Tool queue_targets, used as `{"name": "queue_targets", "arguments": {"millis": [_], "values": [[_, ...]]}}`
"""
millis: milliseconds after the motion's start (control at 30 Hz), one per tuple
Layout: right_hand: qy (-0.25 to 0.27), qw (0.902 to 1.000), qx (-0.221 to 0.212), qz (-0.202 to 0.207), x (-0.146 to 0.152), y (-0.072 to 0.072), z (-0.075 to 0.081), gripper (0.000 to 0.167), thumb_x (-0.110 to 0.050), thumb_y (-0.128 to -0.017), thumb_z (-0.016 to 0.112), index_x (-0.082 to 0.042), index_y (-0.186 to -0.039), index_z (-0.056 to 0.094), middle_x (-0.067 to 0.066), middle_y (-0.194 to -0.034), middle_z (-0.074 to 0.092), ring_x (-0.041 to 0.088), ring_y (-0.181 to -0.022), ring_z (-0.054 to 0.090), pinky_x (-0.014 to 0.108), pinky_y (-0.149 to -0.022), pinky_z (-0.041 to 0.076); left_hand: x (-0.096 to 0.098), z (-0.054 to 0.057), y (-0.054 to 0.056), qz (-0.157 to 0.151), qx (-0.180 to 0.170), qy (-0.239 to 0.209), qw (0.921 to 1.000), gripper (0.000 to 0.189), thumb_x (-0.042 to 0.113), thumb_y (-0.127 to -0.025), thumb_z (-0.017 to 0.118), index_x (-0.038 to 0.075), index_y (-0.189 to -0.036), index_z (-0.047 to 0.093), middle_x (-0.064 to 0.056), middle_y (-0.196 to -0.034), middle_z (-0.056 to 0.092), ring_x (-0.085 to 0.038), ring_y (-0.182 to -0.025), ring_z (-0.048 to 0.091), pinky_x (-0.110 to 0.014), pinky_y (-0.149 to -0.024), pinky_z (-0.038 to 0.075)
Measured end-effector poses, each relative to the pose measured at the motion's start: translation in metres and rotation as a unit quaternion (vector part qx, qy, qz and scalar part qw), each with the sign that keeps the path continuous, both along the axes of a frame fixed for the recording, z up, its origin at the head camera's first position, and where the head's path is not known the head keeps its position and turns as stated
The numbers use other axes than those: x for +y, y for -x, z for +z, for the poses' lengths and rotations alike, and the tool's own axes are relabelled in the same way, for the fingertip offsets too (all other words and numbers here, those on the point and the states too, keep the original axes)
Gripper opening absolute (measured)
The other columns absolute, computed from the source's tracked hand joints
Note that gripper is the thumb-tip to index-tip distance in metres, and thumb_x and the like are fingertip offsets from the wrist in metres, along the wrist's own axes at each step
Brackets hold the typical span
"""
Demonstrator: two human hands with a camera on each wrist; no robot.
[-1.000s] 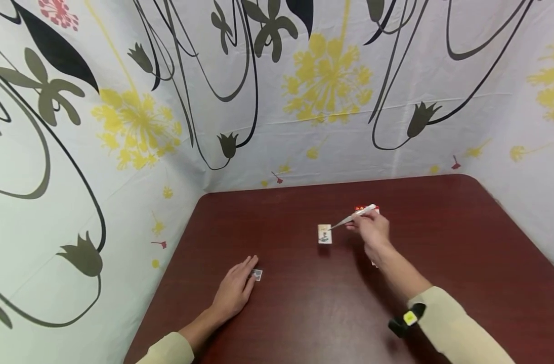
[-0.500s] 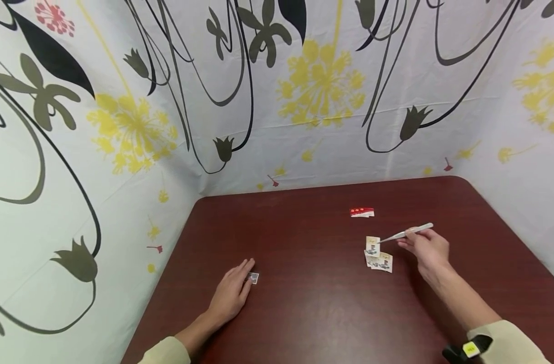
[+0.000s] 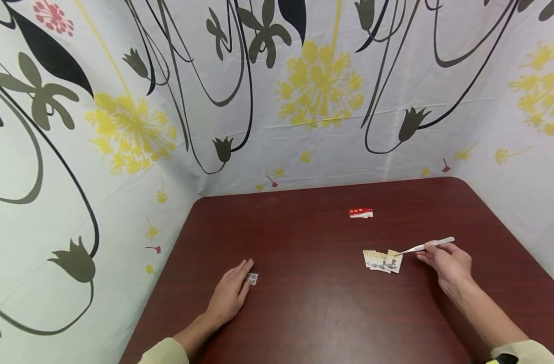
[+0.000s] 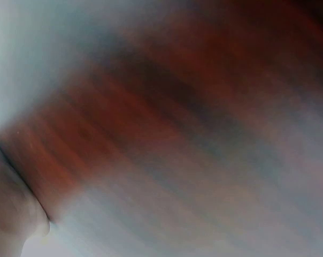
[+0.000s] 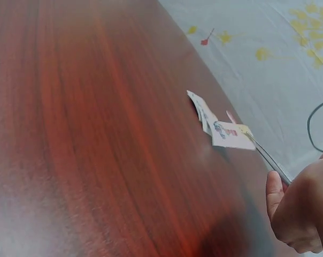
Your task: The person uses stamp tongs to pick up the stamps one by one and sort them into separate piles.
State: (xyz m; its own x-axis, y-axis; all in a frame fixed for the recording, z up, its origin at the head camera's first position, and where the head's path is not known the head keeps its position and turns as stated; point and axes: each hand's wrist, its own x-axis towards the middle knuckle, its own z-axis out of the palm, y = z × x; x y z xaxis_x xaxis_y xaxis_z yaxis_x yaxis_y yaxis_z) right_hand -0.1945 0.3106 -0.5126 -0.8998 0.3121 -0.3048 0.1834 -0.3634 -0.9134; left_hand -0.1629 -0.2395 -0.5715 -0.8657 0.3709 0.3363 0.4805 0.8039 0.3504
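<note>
Just left of the right hand (image 3: 451, 264), which pinches tweezers (image 3: 416, 248), a paper slip (image 3: 393, 262) meets their tips.

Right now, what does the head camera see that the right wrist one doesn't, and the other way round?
Only the head view shows the left hand, the small grey paper at its fingers, and the sleeves.

Only the right wrist view gives a low, sideways look at the fanned papers. A pinkish sliver behind them may be the head view's red-and-white papers; I can't tell.

Both show the fanned papers, the right hand, the tweezers, the table and the flowery cloth.
</note>
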Motion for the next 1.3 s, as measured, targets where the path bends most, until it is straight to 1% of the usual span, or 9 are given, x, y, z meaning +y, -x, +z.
{"name": "queue_targets", "arguments": {"millis": [100, 300, 500, 667, 767, 900, 1100, 1200, 1300], "values": [[-0.003, 1.0000, -0.008, 0.000, 0.001, -0.002, -0.002, 0.004, 0.002, -0.106, 0.055, 0.003, -0.109, 0.056, -0.001, -0.078, 0.072, 0.012, -0.067, 0.076, 0.028, -0.071, 0.065, 0.000, 0.001, 0.000, 0.001, 0.002, -0.001, 1.0000, 0.052, 0.015, -0.108, 0.063, 0.003, -0.157, 0.051, -0.011, -0.158, 0.054, -0.030, -0.147, 0.049, -0.053, -0.118, 0.042], [-0.014, 0.9999, -0.007, -0.003, -0.001, -0.002, -0.005, 0.009, 0.003, -0.104, 0.058, 0.006, -0.112, 0.054, 0.000, -0.077, 0.071, 0.012, -0.066, 0.075, 0.029, -0.071, 0.065, -0.001, 0.001, -0.001, 0.002, 0.001, 0.000, 1.0000, 0.052, 0.014, -0.108, 0.064, 0.003, -0.157, 0.052, -0.011, -0.158, 0.054, -0.030, -0.147, 0.049, -0.053, -0.118, 0.042], [-0.025, 0.9996, 0.002, -0.011, -0.007, 0.002, -0.006, 0.004, 0.004, -0.103, 0.059, 0.005, -0.107, 0.058, -0.001, -0.077, 0.071, 0.011, -0.066, 0.075, 0.027, -0.069, 0.065, -0.002, -0.001, -0.002, 0.000, 0.006, 0.003, 1.0000, 0.052, 0.014, -0.108, 0.064, 0.002, -0.156, 0.051, -0.012, -0.157, 0.054, -0.031, -0.147, 0.050, -0.054, -0.118, 0.043], [-0.052, 0.9984, 0.017, -0.012, -0.011, 0.004, -0.007, 0.013, 0.003, -0.104, 0.059, 0.009, -0.114, 0.053, -0.005, -0.078, 0.072, 0.008, -0.066, 0.074, 0.025, -0.067, 0.064, -0.002, -0.002, -0.002, 0.002, 0.006, 0.005, 1.0000, 0.052, 0.015, -0.108, 0.064, 0.003, -0.157, 0.051, -0.012, -0.157, 0.055, -0.030, -0.147, 0.050, -0.053, -0.118, 0.043], [-0.052, 0.9978, 0.034, -0.022, -0.012, 0.004, -0.008, 0.015, 0.003, -0.104, 0.059, 0.009, -0.116, 0.050, -0.007, -0.077, 0.073, 0.007, -0.065, 0.073, 0.024, -0.066, 0.064, -0.002, -0.002, -0.002, 0.003, 0.002, 0.006, 1.0000, 0.052, 0.015, -0.108, 0.063, 0.003, -0.157, 0.051, -0.011, -0.158, 0.054, -0.030, -0.147, 0.049, -0.052, -0.118, 0.042], [-0.031, 0.9966, 0.055, -0.052, -0.011, 0.003, -0.007, 0.015, 0.004, -0.103, 0.061, 0.006, -0.114, 0.051, -0.007, -0.078, 0.074, 0.007, -0.065, 0.074, 0.024, -0.065, 0.063, -0.002, -0.002, -0.001, 0.005, 0.001, 0.008, 1.0000, 0.053, 0.016, -0.108, 0.064, 0.004, -0.158, 0.050, -0.011, -0.158, 0.054, -0.028, -0.148, 0.049, -0.051, -0.118, 0.042], [-0.003, 0.9941, 0.063, -0.088, -0.011, 0.003, -0.003, 0.013, 0.003, -0.101, 0.065, 0.003, -0.110, 0.056, -0.005, -0.079, 0.075, 0.008, -0.066, 0.075, 0.023, -0.065, 0.063, -0.002, -0.001, 0.001, 0.009, 0.002, 0.004, 0.9999, 0.055, 0.015, -0.106, 0.066, 0.004, -0.158, 0.050, -0.012, -0.157, 0.055, -0.028, -0.146, 0.051, -0.051, -0.118, 0.043], [-0.008, 0.9932, 0.065, -0.096, -0.016, 0.003, 0.001, 0.015, 0.002, -0.101, 0.067, 0.003, -0.112, 0.056, -0.004, -0.080, 0.075, 0.008, -0.066, 0.075, 0.023, -0.066, 0.063, -0.002, -0.001, 0.001, 0.011, 0.000, -0.006, 0.9999, 0.055, 0.015, -0.106, 0.067, 0.003, -0.157, 0.051, -0.013, -0.156, 0.056, -0.029, -0.144, 0.053, -0.052, -0.117, 0.043], [-0.026, 0.9924, 0.068, -0.099, -0.026, 0.003, 0.005, 0.017, 0.001, -0.101, 0.067, 0.003, -0.115, 0.057, -0.005, -0.081, 0.075, 0.006, -0.068, 0.074, 0.022, -0.068, 0.063, -0.002, 0.000, 0.002, 0.015, -0.008, -0.016, 0.9997, 0.054, 0.016, -0.106, 0.067, 0.003, -0.157, 0.052, -0.013, -0.156, 0.056, -0.030, -0.144, 0.053, -0.054, -0.116, 0.044]]}}
